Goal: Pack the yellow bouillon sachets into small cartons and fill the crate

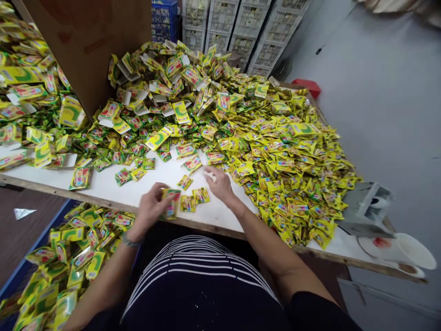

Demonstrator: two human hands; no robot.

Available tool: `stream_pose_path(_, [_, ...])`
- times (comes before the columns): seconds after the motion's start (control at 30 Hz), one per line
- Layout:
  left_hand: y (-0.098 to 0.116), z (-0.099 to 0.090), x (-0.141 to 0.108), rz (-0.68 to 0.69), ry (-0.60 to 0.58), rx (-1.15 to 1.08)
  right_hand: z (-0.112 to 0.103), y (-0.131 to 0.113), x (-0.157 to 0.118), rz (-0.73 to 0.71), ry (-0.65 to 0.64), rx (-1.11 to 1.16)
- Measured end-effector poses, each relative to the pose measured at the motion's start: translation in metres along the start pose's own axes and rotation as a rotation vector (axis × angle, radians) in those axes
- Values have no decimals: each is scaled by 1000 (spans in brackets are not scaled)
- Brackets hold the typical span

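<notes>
My left hand is closed on a small yellow-and-green carton at the front edge of the white table, its thumb lying across the printed face. To the right, my right hand hovers low over the table with its fingers bent and apart; I see nothing in it. Between the hands lie several small yellow sachets. Just beyond the right fingertips is another carton with a white flap at its end. A closed-looking carton rests near the table edge on the left.
A large heap of yellow sachets covers the right side of the table. Cartons are piled at the back, beside an upright brown board. A blue crate of cartons stands below left. A grey metal box sits far right.
</notes>
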State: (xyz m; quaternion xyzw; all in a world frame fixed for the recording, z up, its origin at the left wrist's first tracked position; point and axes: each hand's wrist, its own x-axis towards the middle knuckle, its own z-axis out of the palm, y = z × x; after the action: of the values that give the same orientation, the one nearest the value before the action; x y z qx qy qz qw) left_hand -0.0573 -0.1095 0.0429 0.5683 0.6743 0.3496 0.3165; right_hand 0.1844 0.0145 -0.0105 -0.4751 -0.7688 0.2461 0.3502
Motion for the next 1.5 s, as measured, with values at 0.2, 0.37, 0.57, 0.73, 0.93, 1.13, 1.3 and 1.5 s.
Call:
stream_pose_path(0.2, [-6, -124, -35, -363, 85, 831, -25, 36, 61, 101, -280, -409])
stream_pose_path(0.37, [-12, -82, -24, -234, 112, 464, -23, 33, 67, 119, -369, -523])
stream_pose_path(0.57, [-7, 30, 22, -163, -52, -76, -14, 14, 37, 132, -333, -525])
stream_pose_path(0.73, [6, 85, 37, -179, 11, -397, 18, -27, -19, 21, -94, -369])
stream_pose_path(0.93, [6, 82, 33, -252, 99, -854, 38, -41, -56, 24, -116, 3])
stream_pose_path(1.13, [5, 83, 27, -393, 224, -911, 43, -49, -59, -34, 8, 11])
stream_pose_path(1.3, [-1, 76, 29, -366, 126, -927, 44, -51, -68, -11, -14, 168])
stream_pose_path(1.5, [-6, 58, 29, -326, 9, -884, 25, -23, -41, 46, 50, 170])
